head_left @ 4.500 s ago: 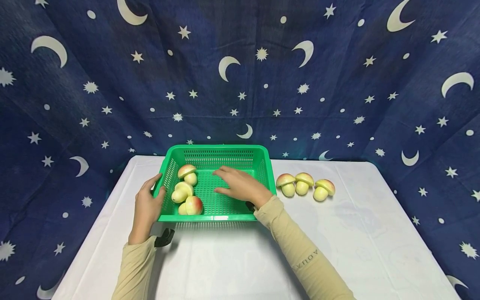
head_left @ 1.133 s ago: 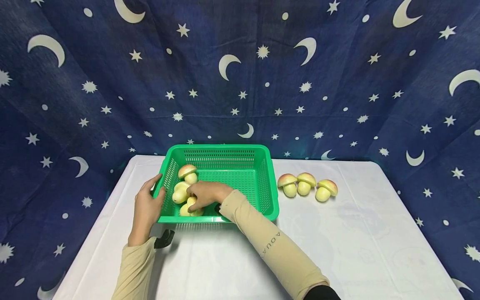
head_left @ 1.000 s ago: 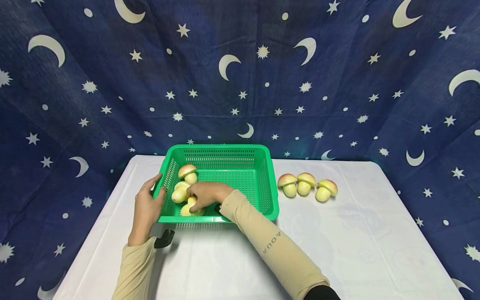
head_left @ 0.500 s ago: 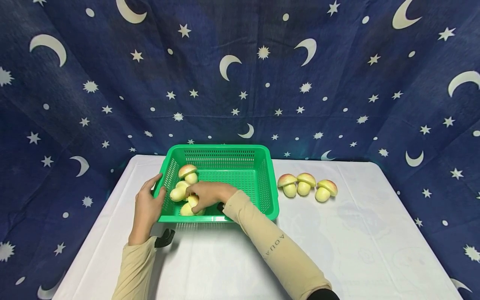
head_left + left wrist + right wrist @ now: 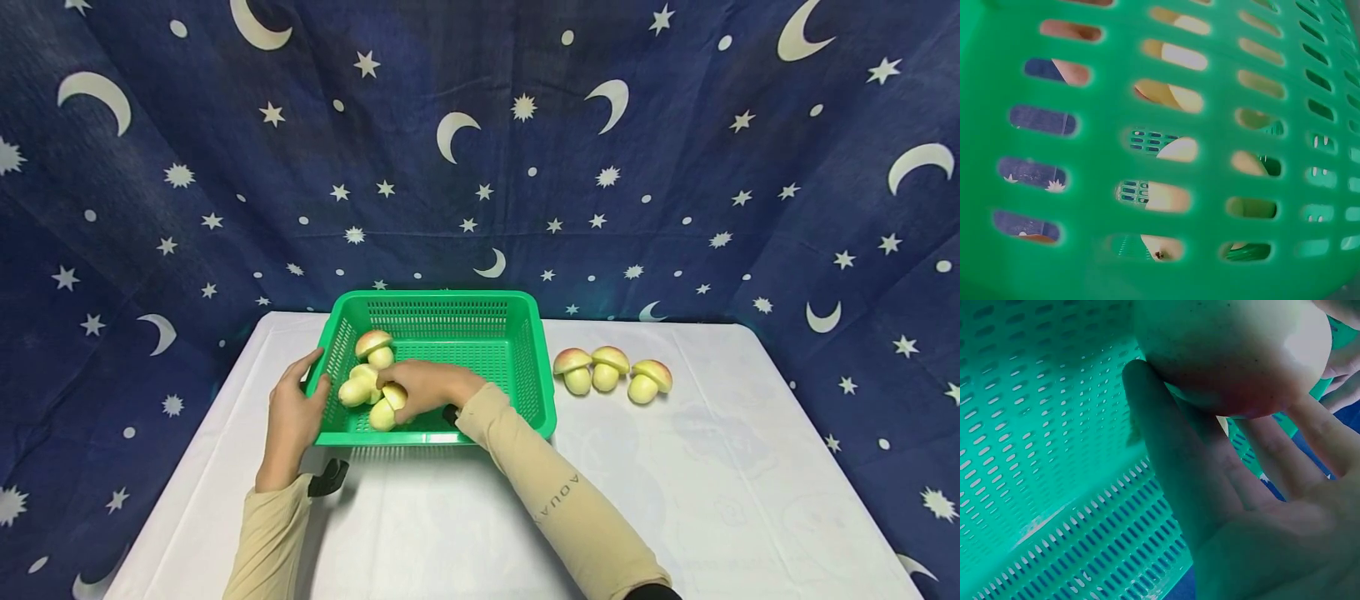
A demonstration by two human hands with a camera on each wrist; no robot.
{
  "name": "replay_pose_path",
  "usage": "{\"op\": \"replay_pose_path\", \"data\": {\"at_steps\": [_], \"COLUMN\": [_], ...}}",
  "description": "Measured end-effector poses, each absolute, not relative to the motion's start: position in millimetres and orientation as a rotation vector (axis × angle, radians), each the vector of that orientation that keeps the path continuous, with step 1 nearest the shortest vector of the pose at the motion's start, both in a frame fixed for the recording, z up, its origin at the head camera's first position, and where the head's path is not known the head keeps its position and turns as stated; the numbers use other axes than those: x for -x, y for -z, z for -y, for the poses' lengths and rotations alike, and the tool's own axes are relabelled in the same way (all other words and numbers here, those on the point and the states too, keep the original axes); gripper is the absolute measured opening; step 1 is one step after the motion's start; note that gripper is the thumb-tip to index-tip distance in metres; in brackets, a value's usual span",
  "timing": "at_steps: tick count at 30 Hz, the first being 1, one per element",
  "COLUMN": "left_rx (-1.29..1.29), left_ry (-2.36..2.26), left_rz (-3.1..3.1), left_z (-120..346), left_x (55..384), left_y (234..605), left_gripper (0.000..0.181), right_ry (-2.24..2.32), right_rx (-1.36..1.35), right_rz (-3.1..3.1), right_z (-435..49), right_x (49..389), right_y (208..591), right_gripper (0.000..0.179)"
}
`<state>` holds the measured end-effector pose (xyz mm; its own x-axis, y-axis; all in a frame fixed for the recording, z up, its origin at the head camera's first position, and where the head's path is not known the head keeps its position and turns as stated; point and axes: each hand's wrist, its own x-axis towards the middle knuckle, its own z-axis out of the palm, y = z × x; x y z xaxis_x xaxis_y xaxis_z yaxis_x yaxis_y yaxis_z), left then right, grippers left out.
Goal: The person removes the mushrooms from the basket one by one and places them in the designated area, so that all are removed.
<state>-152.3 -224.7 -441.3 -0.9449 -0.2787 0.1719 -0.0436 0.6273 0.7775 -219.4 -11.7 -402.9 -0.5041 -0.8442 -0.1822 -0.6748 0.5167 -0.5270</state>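
A green plastic basket [image 5: 450,297] with slotted walls stands on the table. My left hand [image 5: 295,412] holds its left rim, thumb toward the inside; the left wrist view is filled by the slotted wall [image 5: 1097,137]. Inside, my right hand [image 5: 427,385] grips a toy mushroom [image 5: 383,415] by its cap, stem toward the left front. The right wrist view shows the fingers around the reddish, pale cap [image 5: 1241,356]. A second mushroom [image 5: 354,390] lies on its side close by, and a third [image 5: 381,357] sits behind it, cap up.
Three more mushrooms, a left one [image 5: 577,381], a middle one [image 5: 606,377] and a right one [image 5: 642,388], stand in a row right of the basket. A white cloth covers the table [image 5: 465,525]. A dark blue curtain [image 5: 480,150] with moons and stars hangs behind.
My right hand has gone from above the basket's middle to the front mushroom and gripped it. That mushroom has turned and shifted slightly right and back; its neighbour has slid slightly left. My left hand stays.
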Motion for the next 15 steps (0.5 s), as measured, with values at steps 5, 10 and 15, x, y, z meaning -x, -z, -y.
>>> {"op": "replay_pose_path", "data": {"at_steps": [5,10,15], "left_rx": [-0.260,-0.259,-0.259], "left_ry": [1.214,1.211,1.216], "left_rz": [2.572,2.571,2.574], "left_z": [224,225,225], "left_x": [152,152,153], "left_y": [441,442,442], "left_gripper": [0.047,0.046,0.046], "right_ry": [0.573,0.598,0.607], "right_rx": [1.274,1.285,1.259], "right_rz": [-2.335,-2.334,-2.328], "right_z": [6,-1,-7], "right_x": [220,220,219], "right_y": [402,402,402], "right_gripper": [0.041,0.047,0.056]}}
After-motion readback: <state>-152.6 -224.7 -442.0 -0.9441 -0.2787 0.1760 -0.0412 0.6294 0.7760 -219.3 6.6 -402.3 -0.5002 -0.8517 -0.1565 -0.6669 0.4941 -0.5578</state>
